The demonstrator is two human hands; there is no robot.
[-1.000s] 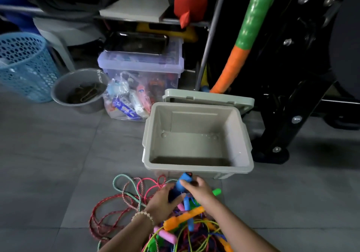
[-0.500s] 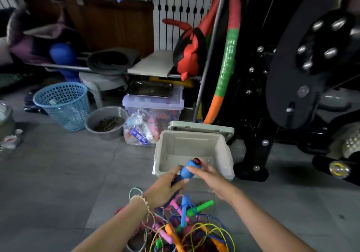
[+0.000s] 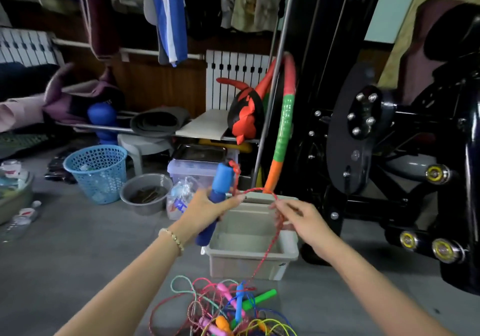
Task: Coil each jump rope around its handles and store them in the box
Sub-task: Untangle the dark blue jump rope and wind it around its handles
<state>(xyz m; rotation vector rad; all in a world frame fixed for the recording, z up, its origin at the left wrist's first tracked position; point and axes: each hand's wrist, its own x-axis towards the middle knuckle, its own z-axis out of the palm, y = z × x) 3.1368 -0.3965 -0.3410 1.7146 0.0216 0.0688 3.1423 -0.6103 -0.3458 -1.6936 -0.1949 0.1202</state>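
My left hand (image 3: 207, 209) grips a blue jump rope handle (image 3: 219, 185) upright above the grey box (image 3: 249, 260). Its red rope (image 3: 270, 244) arches from the handle's top over to my right hand (image 3: 304, 221), which pinches the rope, then the rope drops down to the floor. A tangled pile of jump ropes (image 3: 233, 309) with pink, green, orange and blue handles lies on the floor in front of the box. The box stands open with nothing visible inside, its lid (image 3: 262, 197) leaning behind it.
A black exercise machine (image 3: 389, 154) stands close on the right. Behind the box are a clear storage bin (image 3: 193, 172), a grey bowl (image 3: 145, 195), a blue mesh basket (image 3: 97, 172) and a striped hoop (image 3: 284, 138). Grey tiled floor lies to the left.
Both hands have lifted the blue handle from the pile up above the box. My right hand moved off the handle and now pinches the red rope, pulled out to the right.
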